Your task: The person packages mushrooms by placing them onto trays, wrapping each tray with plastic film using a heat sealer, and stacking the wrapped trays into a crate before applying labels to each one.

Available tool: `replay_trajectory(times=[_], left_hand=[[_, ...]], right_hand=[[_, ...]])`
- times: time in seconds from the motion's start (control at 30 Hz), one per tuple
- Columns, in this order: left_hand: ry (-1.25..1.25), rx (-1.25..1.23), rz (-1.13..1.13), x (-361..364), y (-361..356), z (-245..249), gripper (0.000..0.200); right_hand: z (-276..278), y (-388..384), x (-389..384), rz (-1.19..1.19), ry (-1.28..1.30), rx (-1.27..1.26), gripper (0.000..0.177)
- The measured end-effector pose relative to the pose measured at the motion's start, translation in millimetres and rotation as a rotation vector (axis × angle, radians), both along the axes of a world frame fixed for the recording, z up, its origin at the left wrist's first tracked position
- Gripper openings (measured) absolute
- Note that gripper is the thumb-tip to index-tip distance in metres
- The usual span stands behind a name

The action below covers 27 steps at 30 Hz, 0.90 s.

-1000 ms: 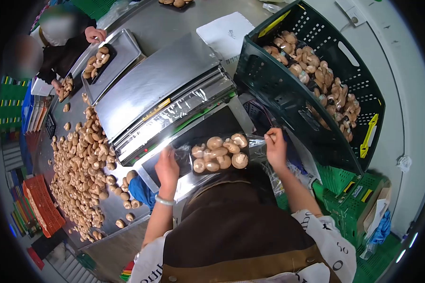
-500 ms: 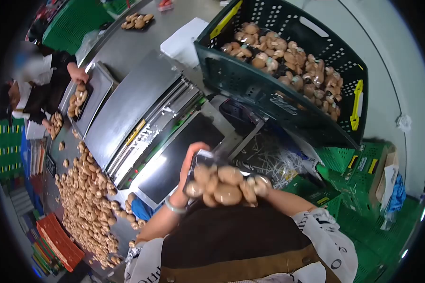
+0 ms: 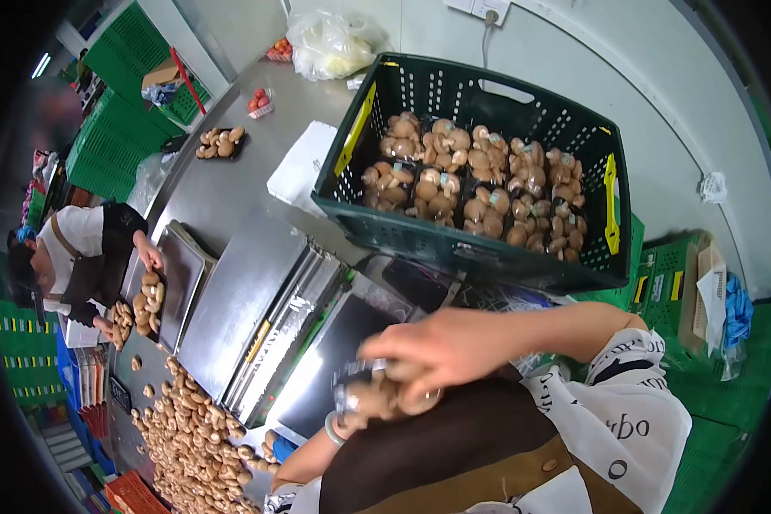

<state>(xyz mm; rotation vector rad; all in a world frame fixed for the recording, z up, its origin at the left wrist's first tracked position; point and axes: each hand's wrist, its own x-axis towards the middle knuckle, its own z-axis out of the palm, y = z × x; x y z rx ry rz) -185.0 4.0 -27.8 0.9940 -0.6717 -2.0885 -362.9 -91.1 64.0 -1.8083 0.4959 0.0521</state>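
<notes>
A tray pack of brown mushrooms (image 3: 368,399), somewhat blurred and wrapped in shiny film, is held close to my apron. My left hand (image 3: 349,423) supports it from beneath and from the left; the pack hides most of its fingers. From above, my right hand (image 3: 433,347) curls its fingers over the top of the pack. Just beyond lies the wrapping machine (image 3: 250,291) with its dark flat plate (image 3: 338,338). A large dark green crate (image 3: 480,248) behind it holds several wrapped mushroom packs in rows.
Loose mushrooms (image 3: 193,437) are heaped on the steel table at left. A co-worker's hand (image 3: 150,255) is at a mushroom tray (image 3: 150,301) beside a metal scale (image 3: 182,274). A white foam piece (image 3: 304,167) adjoins the crate. Green crates (image 3: 660,278) stand at right.
My right hand has come from the pack's right side to over its top. The pack has tilted and shifted slightly left and down. The view has turned, showing more of the crate.
</notes>
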Motion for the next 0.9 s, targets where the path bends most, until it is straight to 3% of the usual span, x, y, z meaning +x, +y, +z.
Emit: replay_trajectory(times=[0.07,0.1,0.13,0.17,0.2,0.27,0.37,0.43,0.57,0.63,0.7,0.77,0.8,0.83,0.87,0.9], left_hand=[[-0.1,-0.028,0.126,-3.2,-22.3,-10.4,0.017],[-0.113,-0.022,0.201,1.5,-32.7,-14.9,0.015],[-0.098,0.003,0.281,7.1,-39.8,-19.6,0.014],[-0.053,0.01,0.361,18.4,-44.1,-24.6,0.012],[-0.059,0.015,0.443,25.6,-49.2,-23.6,0.01],[-0.129,0.014,0.569,36.9,-57.0,-29.8,0.007],[-0.13,0.082,0.64,41.8,-63.9,-30.6,0.004],[-0.142,0.11,0.637,45.0,-64.8,-29.3,0.005],[-0.186,0.137,0.628,56.2,-63.4,-30.4,0.002],[-0.282,0.118,0.641,68.3,-64.6,-31.4,0.001],[-0.392,0.046,0.699,91.3,-66.6,-34.6,0.003],[-0.629,-0.081,0.85,134.9,-68.2,-44.9,0.006],[-0.812,-0.153,0.95,164.5,-68.5,-54.8,0.009],[-1.192,-0.412,1.048,200.0,-71.2,-72.2,0.011],[-1.52,-0.444,1.079,218.4,-73.6,-55.2,0.015],[-1.409,-0.381,1.253,233.3,-78.0,-47.4,0.023]], right_hand=[[-9.2,-43.8,-18.0,-0.296,-0.117,-0.174,0.068],[-29.8,-72.3,-32.6,-0.504,-0.257,-0.39,0.066],[-36.8,-104.5,-48.1,-0.724,-0.236,-0.338,0.065],[-45.2,-133.4,-54.8,-0.997,-0.446,0.001,0.062],[-45.3,-165.6,-61.0,-1.221,-0.439,0.034,0.059],[-99.8,-234.6,-79.3,-1.45,-0.529,0.051,0.057],[-195.3,-306.5,-81.6,-1.667,-0.237,-0.144,0.048],[-218.1,-322.1,-60.2,-1.782,-0.101,-0.273,0.052],[-262.0,-336.1,-42.9,-1.742,0.185,-0.37,0.064],[-295.3,-347.4,-51.2,-1.693,0.294,-0.639,0.061],[-315.1,-359.4,-76.0,-1.49,0.395,-0.565,0.051],[-296.8,-360.8,-91.7,-1.486,0.257,-0.244,0.031],[-295.0,-364.9,-98.6,-1.475,0.157,-0.355,0.033],[-293.7,-369.6,-105.5,-1.453,0.062,-0.467,0.036],[-251.3,-354.0,-97.7,-1.42,0.137,-0.679,0.04],[-242.6,-349.7,-92.8,-1.392,0.163,-0.974,0.042]])
